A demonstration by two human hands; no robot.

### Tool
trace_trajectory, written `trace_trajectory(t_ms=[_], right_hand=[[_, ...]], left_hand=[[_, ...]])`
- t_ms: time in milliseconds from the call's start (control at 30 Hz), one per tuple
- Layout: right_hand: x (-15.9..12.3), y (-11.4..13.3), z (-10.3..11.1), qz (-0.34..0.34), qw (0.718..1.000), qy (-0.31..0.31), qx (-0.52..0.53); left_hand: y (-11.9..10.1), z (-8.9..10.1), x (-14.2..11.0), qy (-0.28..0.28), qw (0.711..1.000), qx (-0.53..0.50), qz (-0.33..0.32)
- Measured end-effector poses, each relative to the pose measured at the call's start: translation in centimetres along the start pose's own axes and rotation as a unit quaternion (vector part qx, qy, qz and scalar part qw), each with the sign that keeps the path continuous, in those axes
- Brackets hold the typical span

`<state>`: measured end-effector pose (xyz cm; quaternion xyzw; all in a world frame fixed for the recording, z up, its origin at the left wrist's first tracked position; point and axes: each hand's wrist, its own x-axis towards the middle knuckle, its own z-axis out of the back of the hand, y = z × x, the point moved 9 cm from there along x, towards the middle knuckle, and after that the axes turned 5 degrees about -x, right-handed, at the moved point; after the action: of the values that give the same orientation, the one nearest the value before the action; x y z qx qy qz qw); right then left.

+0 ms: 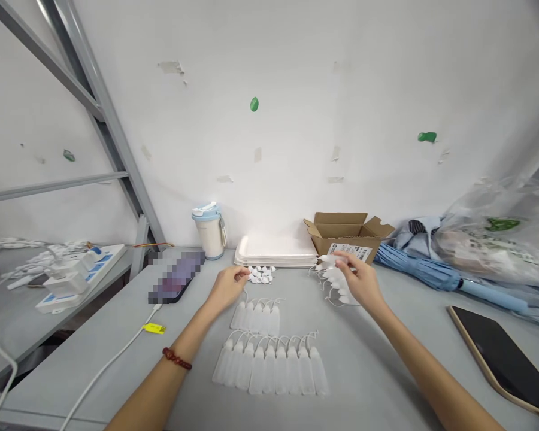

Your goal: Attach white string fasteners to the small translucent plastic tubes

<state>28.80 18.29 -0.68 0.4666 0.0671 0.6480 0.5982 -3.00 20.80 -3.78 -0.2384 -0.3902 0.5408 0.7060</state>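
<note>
My left hand [227, 287] rests beside a small pile of white caps [261, 275], its thumb and fingers drawn together; whatever they may hold is hidden. At the right, my right hand [360, 280] pinches a small white bottle [327, 261] at the top of a heap of similar looped bottles [335, 279]. Two neat rows of translucent flat bottles lie between my forearms: a shorter back row [256, 319] and a longer front row [270, 370]. Thin white loops come off their narrow tops.
Behind the caps lies a stack of white foam sheets [278, 252]. An open cardboard box [345, 236] and a tumbler [209, 233] stand near the wall. A charging phone [177, 278], a blue umbrella [420, 266], a tablet-like device [503, 356] and a power strip [83, 278] flank the area.
</note>
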Motion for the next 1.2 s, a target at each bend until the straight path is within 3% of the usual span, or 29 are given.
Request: trace_trajectory(t_ms=[167,733,1200], right_hand=[[1.0,-2.7,1.2,0.000,0.997,-0.020,-0.070],[0.8,-2.1,-1.5,0.104,0.984,0.046,-0.137],[0.8,-4.0,-2.0,0.111,0.969,0.041,-0.215]], left_hand=[[0.5,-1.0,0.0,0.007,0.998,0.056,-0.031],[0.8,-1.7,0.0,0.052,0.988,0.133,-0.065],[0.7,-2.7,0.2,0.097,0.983,0.138,-0.069]])
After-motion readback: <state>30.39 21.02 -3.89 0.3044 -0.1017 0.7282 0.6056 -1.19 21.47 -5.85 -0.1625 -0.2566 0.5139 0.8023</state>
